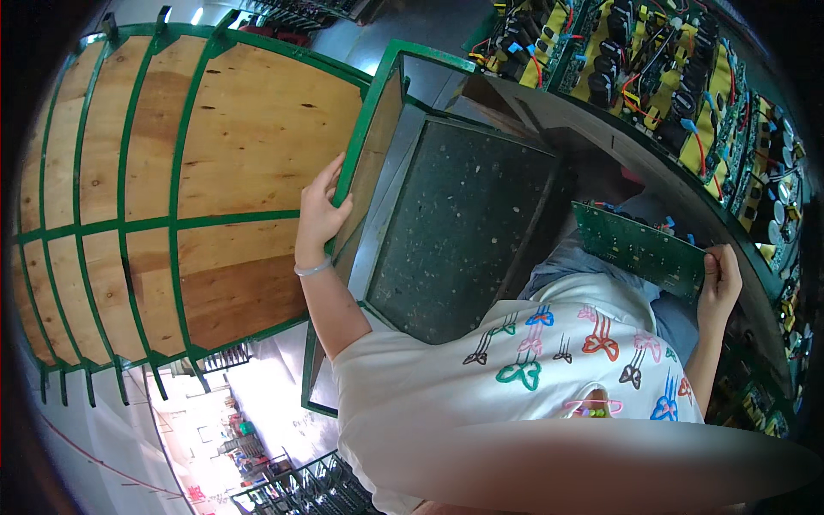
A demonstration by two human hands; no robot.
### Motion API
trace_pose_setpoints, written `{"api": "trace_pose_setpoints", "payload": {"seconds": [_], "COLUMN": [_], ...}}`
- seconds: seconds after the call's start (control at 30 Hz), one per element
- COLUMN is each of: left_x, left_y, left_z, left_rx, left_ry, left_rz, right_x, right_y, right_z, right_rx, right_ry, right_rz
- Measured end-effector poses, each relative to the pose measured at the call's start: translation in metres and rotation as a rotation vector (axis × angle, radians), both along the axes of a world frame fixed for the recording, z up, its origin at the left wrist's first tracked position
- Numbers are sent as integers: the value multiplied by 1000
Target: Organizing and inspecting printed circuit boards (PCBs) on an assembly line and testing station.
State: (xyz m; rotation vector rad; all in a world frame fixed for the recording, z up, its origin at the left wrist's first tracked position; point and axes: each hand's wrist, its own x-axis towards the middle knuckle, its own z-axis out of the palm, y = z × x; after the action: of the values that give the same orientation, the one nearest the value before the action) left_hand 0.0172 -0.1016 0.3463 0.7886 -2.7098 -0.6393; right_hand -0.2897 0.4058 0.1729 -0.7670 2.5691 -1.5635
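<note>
By workbench [592, 118], circuit board [633, 249] lengthwise down-right.

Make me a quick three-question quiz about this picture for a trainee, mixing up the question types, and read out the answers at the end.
1. What is the right hand holding?
2. True or false: the left hand is away from the green frame, touching no part of it.
3. Which colour are the bars crossing the wooden panels? A: red. B: green. C: white.

Key:
1. A green circuit board, held by its edge.
2. False; the left hand grips the edge of the frame.
3. B.
</note>
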Motion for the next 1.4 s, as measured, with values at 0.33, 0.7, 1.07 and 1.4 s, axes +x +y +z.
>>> {"api": "trace_pose_setpoints", "payload": {"seconds": [0.33,0.7,1.07,1.4], "left_x": [2,21,17,25], "left_y": [-7,-46,-44,-53], "left_z": [3,35,28,33], "left_rx": [36,120,45,-125], "left_ry": [-82,16,31,31], "left_rz": [38,79,49,-2], "right_x": [1,34,23,-4], "right_y": [-22,-155,-257,-340], "right_z": [30,100,76,28], "right_rx": [22,137,-31,-78], "right_ry": [102,623,511,218], "right_rz": [54,528,682,611]}}
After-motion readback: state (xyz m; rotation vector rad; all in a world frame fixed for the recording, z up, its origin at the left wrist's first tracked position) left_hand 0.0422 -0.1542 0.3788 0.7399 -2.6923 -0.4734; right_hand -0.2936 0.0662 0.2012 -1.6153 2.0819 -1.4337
